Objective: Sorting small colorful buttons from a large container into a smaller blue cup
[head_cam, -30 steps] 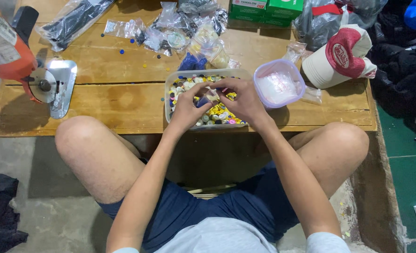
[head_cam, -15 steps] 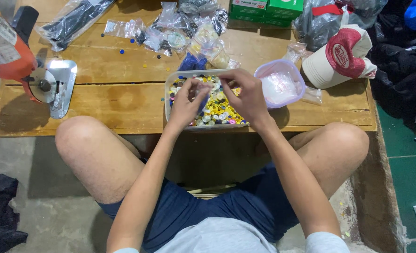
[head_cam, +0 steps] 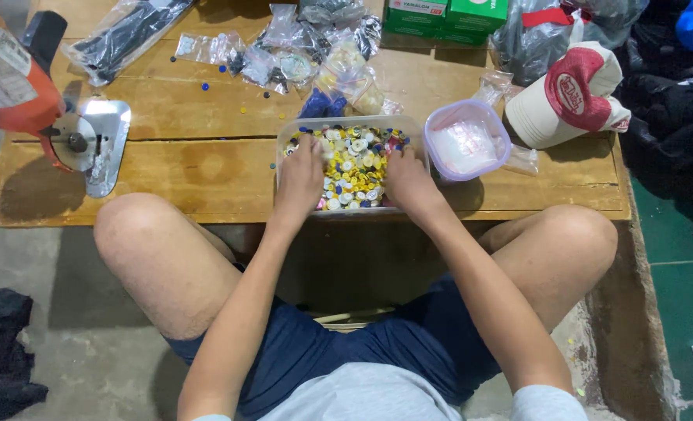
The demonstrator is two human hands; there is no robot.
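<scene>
Both hands are down in a clear tub (head_cam: 416,129) full of little round buttons (head_cam: 354,168). The tub sits at the near edge of the wooden surface (head_cam: 182,168), about in the middle, right in front of the person's knees.

The left hand (head_cam: 299,175) lies on the left side of the pile, fingers dug into the buttons. The right hand (head_cam: 407,181) lies on the right side, also among the buttons. The fingertips are hidden in the pile, so I cannot tell if either grip is pinched on a button or just spread apart.

This looks like the sorting step: feeling through the pile for the right pieces. The next move likely calls for pinching 1 button and lifting it clear without knocking others out.

Just right of the tub stands a purple-rimmed bowl (head_cam: 467,144). A red and white cap (head_cam: 572,93) lies at the right edge. Small plastic bags (head_cam: 284,51) sit at the far edge, and a cutting machine (head_cam: 89,140) stands at the left edge.
</scene>
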